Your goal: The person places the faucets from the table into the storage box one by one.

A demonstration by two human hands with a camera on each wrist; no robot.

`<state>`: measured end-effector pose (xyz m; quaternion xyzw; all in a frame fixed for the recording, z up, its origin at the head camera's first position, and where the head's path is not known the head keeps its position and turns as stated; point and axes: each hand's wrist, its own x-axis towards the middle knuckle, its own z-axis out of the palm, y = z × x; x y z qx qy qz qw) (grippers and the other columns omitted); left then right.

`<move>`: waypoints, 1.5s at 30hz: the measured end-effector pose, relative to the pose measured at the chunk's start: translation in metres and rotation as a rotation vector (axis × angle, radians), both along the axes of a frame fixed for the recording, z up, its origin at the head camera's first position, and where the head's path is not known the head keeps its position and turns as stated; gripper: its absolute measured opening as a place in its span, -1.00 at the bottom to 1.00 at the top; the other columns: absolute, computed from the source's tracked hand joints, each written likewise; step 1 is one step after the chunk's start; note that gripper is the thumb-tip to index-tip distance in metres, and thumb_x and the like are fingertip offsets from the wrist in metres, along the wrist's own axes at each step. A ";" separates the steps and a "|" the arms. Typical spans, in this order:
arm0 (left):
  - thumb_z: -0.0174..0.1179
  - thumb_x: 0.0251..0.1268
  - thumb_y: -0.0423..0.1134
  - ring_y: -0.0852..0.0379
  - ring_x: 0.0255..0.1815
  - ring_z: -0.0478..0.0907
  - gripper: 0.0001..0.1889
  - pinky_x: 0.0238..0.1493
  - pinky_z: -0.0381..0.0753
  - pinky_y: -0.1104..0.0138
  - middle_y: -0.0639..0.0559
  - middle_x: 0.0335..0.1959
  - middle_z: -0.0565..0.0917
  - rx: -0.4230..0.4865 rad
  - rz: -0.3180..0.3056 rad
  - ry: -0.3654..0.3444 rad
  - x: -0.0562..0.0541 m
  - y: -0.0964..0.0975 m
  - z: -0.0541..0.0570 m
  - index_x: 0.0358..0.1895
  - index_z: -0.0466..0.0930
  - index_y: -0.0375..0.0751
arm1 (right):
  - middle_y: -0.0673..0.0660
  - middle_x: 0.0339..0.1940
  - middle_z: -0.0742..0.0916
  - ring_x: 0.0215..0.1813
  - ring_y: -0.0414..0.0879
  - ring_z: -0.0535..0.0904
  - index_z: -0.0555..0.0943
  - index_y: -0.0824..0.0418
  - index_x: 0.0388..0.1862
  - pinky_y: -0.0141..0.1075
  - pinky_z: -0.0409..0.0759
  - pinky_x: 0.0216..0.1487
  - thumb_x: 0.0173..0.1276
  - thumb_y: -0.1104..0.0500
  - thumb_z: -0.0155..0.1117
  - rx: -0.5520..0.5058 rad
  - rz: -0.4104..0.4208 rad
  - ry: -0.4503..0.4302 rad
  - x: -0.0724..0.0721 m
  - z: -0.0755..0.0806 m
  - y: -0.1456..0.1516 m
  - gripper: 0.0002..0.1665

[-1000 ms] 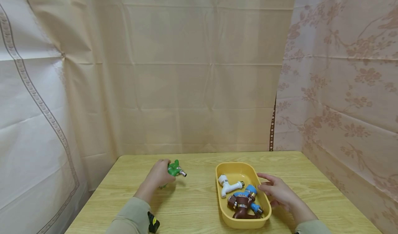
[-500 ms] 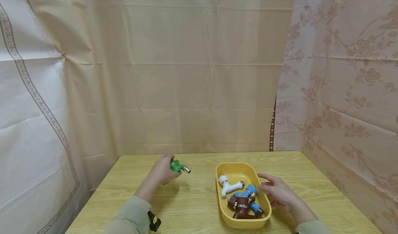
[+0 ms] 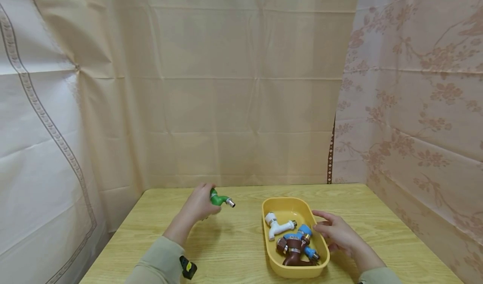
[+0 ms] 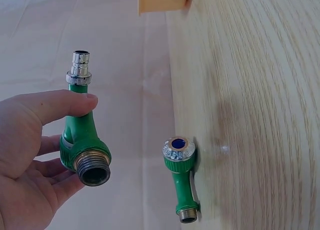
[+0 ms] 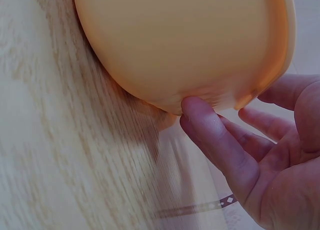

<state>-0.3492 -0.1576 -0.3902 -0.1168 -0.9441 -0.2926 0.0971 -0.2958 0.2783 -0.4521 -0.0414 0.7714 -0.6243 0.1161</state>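
My left hand (image 3: 197, 203) holds a green tap (image 3: 219, 199) above the left part of the table. The left wrist view shows thumb and fingers around this green tap (image 4: 80, 127), its silver spout end upward and its threaded inlet facing the camera. A second green tap (image 4: 182, 182) with a silver-rimmed knob lies on the table; in the head view the left hand mostly hides it. My right hand (image 3: 341, 235) touches the right side of a yellow basin (image 3: 290, 212), its fingers loosely extended. Inside lie a white tap (image 3: 280, 228), a blue tap (image 3: 303, 230) and a brown tap (image 3: 294, 246).
The wooden table (image 3: 241, 246) carries the basin on its right half. A beige curtain (image 3: 241, 108) hangs behind the far edge, and a flowered curtain (image 3: 422, 120) closes off the right side. The brown tap overlaps the blue one.
My left hand has lifted the green tap and carried it slightly up and to the right. The right hand and the basin have stayed in place.
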 end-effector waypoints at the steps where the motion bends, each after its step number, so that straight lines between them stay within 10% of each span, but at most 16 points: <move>1: 0.54 0.00 -0.29 0.05 -0.24 0.50 -0.26 -0.38 0.60 0.32 -0.21 0.10 0.50 -0.006 -0.002 0.003 0.000 0.000 0.000 0.32 0.47 -0.38 | 0.32 0.10 0.64 -0.19 0.07 0.70 0.10 0.35 0.61 0.08 0.73 -0.33 0.50 0.19 0.23 -0.001 0.000 0.001 0.000 0.000 0.000 -0.16; 45: 0.53 0.07 -0.18 0.01 -0.04 0.55 -0.26 -0.17 0.63 0.24 -0.28 0.30 0.45 -0.112 -0.135 0.062 0.005 0.048 0.006 0.35 0.47 -0.31 | 0.38 0.17 0.60 -0.15 0.08 0.70 0.10 0.34 0.62 0.08 0.73 -0.33 0.51 0.19 0.22 0.008 -0.002 0.003 0.002 0.002 -0.001 -0.17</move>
